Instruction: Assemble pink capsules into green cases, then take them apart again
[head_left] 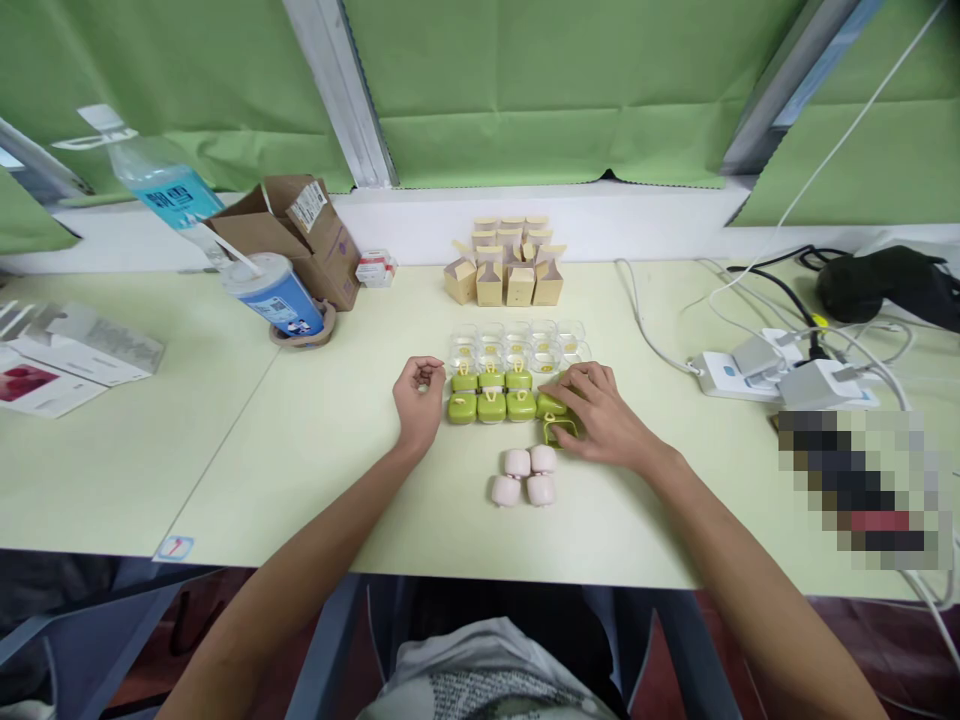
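My right hand [604, 412] bends over the right end of a group of small rounded green cases [491, 406]. Its fingers are closed on a hollow green case [559, 432], and they partly cover another case behind it. My left hand [420, 400] rests just left of the group, its fingers curled in with nothing visible in them. The green cases stand in two rows, with yellow loops on top. Behind them is a block of clear plastic cups [517, 345] with yellow marks inside. Several pale pink rounded pieces [517, 476] sit in front.
Small open tan boxes [519, 282] stand by the wall. A brown carton [319, 240], a blue cup [277, 297] and a tilted bottle [169, 190] are at the left, with white boxes [82, 350] beyond. A power strip [735, 375] and cables lie right.
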